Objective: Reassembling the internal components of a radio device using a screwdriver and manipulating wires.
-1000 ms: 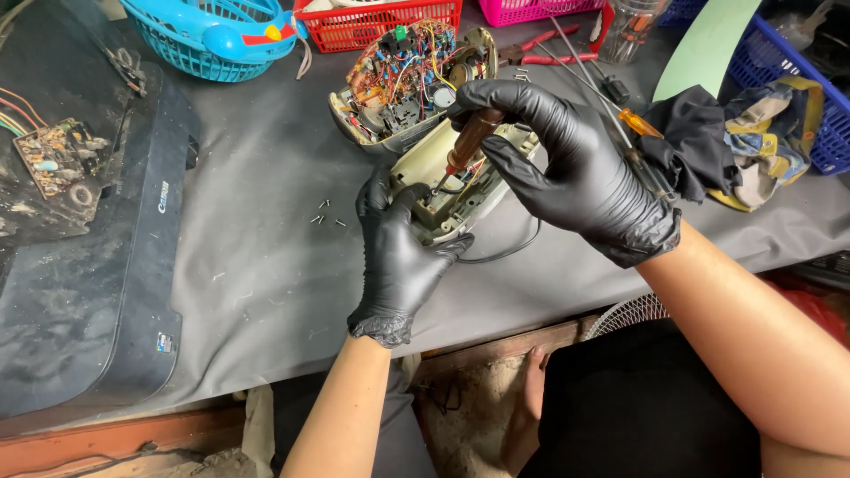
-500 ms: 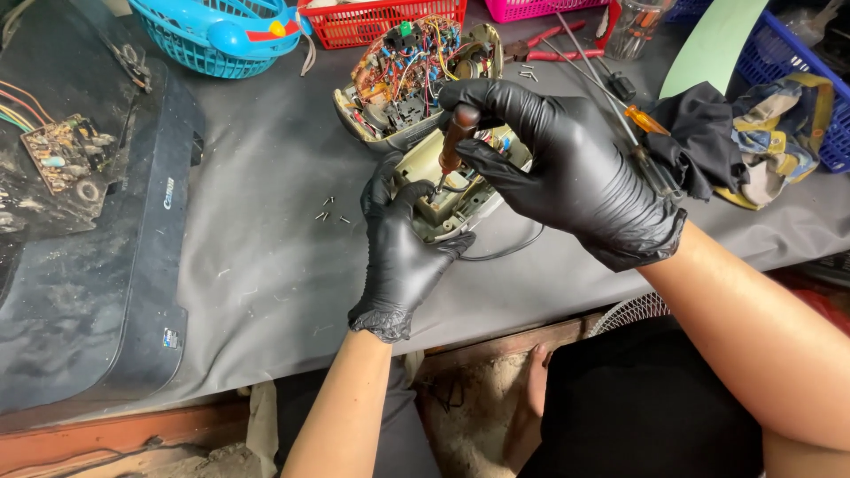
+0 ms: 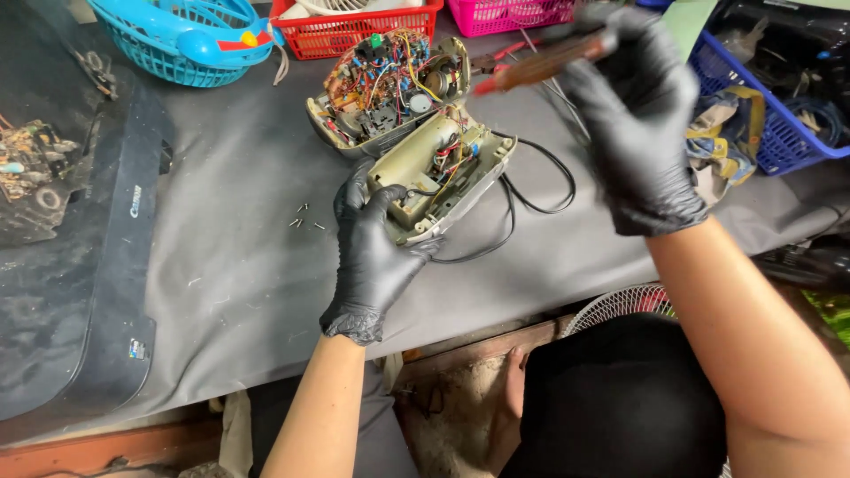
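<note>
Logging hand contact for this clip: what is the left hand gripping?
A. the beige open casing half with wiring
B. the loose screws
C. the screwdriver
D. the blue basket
A: the left hand wraps the near end of the beige casing half, fingers over its edge.

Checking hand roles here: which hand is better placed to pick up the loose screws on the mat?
Left, probably. The left hand rests on the beige casing half, close to the loose screws. The right hand is raised on the far side, its grip occupied by a screwdriver.
</note>
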